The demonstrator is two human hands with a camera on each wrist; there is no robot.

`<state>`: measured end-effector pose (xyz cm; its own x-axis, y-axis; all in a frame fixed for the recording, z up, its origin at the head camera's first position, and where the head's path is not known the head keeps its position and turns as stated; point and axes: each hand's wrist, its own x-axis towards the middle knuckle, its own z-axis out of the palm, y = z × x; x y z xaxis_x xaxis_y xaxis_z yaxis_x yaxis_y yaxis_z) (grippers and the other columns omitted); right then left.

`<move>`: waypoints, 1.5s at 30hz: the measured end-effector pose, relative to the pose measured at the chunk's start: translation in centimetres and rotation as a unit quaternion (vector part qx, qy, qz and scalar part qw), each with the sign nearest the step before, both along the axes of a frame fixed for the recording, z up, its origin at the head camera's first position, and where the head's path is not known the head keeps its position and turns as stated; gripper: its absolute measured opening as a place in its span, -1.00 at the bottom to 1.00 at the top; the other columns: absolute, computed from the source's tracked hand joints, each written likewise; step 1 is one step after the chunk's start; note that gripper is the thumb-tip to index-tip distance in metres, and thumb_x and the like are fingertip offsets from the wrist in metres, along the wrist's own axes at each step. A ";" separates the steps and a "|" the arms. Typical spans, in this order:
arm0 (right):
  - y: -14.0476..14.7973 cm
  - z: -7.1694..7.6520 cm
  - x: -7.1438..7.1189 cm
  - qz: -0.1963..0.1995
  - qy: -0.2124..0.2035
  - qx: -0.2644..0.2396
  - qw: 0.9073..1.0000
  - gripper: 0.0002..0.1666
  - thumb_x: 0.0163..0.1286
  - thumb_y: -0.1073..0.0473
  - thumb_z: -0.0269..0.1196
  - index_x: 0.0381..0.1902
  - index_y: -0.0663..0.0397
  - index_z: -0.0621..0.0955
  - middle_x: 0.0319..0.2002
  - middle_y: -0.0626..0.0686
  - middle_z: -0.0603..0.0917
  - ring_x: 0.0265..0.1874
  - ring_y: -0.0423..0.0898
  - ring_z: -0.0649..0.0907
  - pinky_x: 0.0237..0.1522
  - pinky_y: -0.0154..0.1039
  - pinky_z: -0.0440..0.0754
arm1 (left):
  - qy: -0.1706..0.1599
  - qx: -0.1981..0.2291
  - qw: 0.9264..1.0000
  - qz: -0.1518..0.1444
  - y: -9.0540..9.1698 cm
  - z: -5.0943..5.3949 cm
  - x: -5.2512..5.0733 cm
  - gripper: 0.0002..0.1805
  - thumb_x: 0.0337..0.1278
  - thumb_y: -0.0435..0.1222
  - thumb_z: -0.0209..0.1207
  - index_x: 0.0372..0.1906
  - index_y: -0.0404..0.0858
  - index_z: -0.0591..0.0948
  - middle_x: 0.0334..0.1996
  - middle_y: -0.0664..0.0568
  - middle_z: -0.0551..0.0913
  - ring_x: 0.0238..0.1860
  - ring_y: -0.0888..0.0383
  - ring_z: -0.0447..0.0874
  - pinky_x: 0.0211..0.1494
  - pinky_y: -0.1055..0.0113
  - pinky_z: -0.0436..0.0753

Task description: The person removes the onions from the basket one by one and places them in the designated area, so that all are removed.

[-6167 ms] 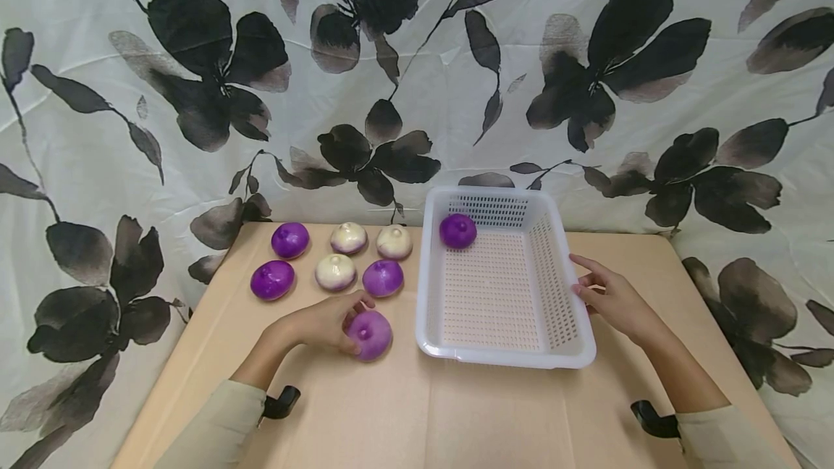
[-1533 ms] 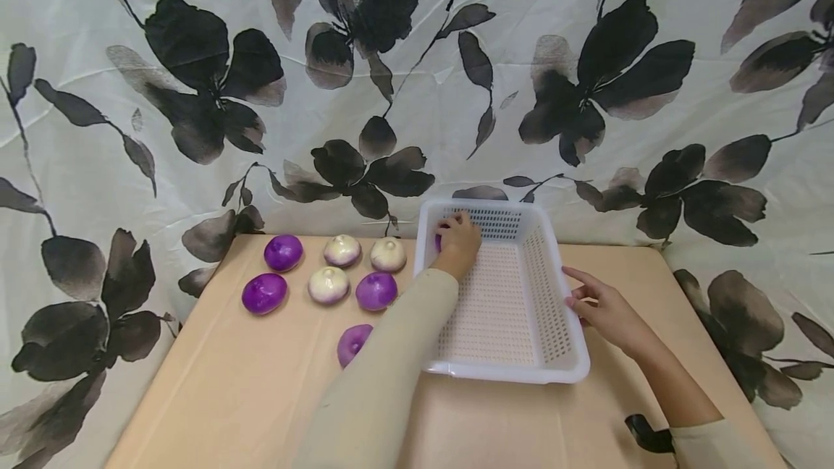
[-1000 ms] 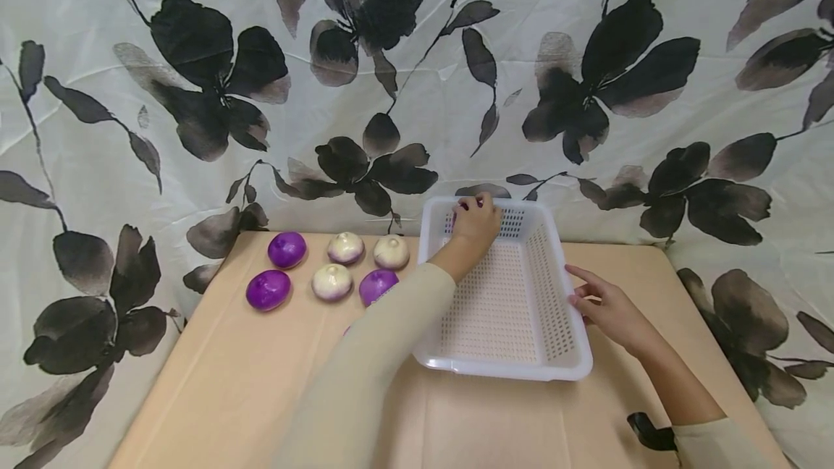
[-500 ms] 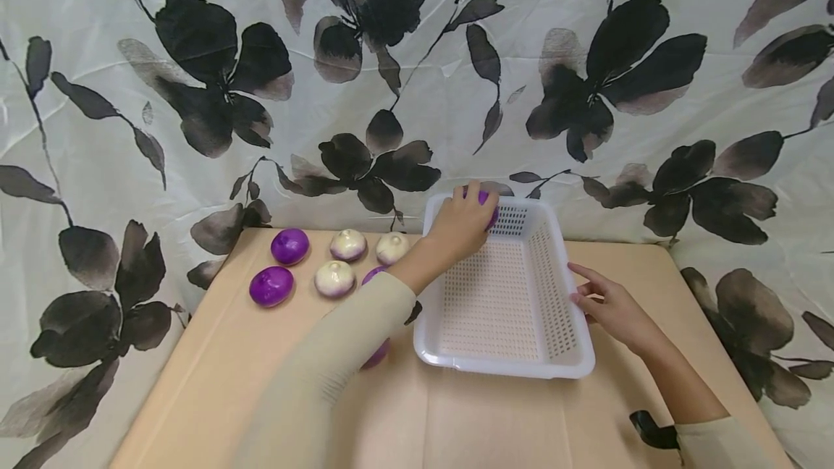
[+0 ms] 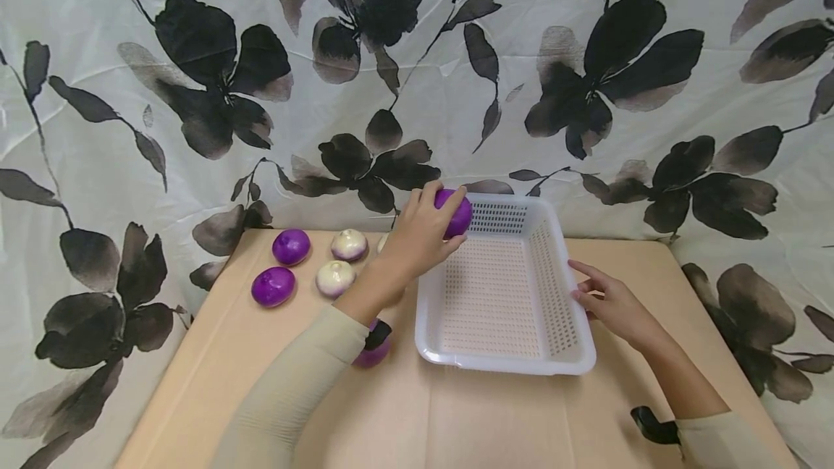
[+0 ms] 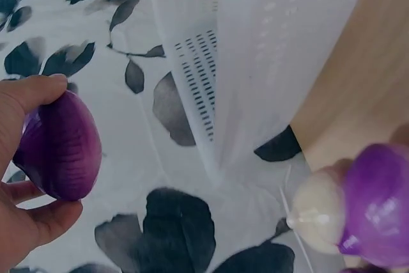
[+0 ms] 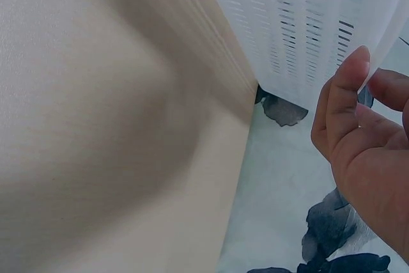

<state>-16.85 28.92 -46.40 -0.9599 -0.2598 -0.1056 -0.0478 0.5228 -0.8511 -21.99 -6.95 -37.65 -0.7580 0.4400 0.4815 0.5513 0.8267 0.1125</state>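
My left hand (image 5: 417, 237) grips a purple onion (image 5: 458, 214) at the far left corner of the white plastic basket (image 5: 504, 363), over its rim. In the left wrist view, thumb and fingers hold this onion (image 6: 67, 151) from opposite sides, apart from the basket wall. My right hand (image 5: 612, 304) pinches the basket's right rim, thumb on one side and fingers on the other, as the right wrist view shows by the basket wall (image 7: 294, 23). Left of the basket lie purple onions (image 5: 273, 286) and whitish onions (image 5: 335, 278), some partly hidden by the left arm.
The light wooden table (image 5: 495, 418) ends at a floral cloth (image 5: 456, 93) hanging behind it. Nearest the front lies another purple onion (image 5: 373, 357), partly covered by the black wrist mount (image 5: 378, 336). A second black mount (image 5: 654, 425) sits at the right wrist.
My left hand has lifted the purple onion from the basket's far left corner and moved left with it. Earlier that hand was at the front onion. The right hand has stayed on the rim.
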 end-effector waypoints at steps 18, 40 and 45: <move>-0.6 -0.1 -0.7 0.003 -0.002 0.000 1.000 -0.21 0.57 0.28 0.16 0.63 0.21 0.12 -0.06 0.31 0.56 -0.22 0.01 0.68 -0.27 -0.26 0.78 | -0.115 0.185 0.976 0.013 -9.1 -0.6 3.1 -0.13 0.04 0.00 0.51 0.49 -0.04 0.44 0.24 -0.17 0.41 0.13 -0.13 0.62 0.18 -0.03 0.71; -0.1 0.1 -0.3 0.000 -0.004 0.017 1.000 -0.20 0.58 0.25 0.16 0.64 0.17 0.11 -0.04 0.31 0.55 -0.20 0.02 0.69 -0.23 -0.23 0.80 | -0.235 0.128 0.962 0.059 -18.9 -4.2 7.7 -0.18 0.06 -0.11 0.52 0.43 -0.19 0.47 0.20 -0.25 0.46 0.12 -0.21 0.62 0.20 -0.23 0.63; 0.0 0.2 0.0 0.002 -0.005 0.014 1.000 -0.20 0.58 0.25 0.17 0.64 0.18 0.11 -0.05 0.30 0.53 -0.21 0.01 0.69 -0.22 -0.22 0.80 | -0.259 0.102 0.959 0.046 -19.8 -5.6 8.2 -0.27 0.01 -0.17 0.54 0.30 -0.27 0.52 0.17 -0.28 0.48 0.14 -0.19 0.59 0.23 -0.22 0.61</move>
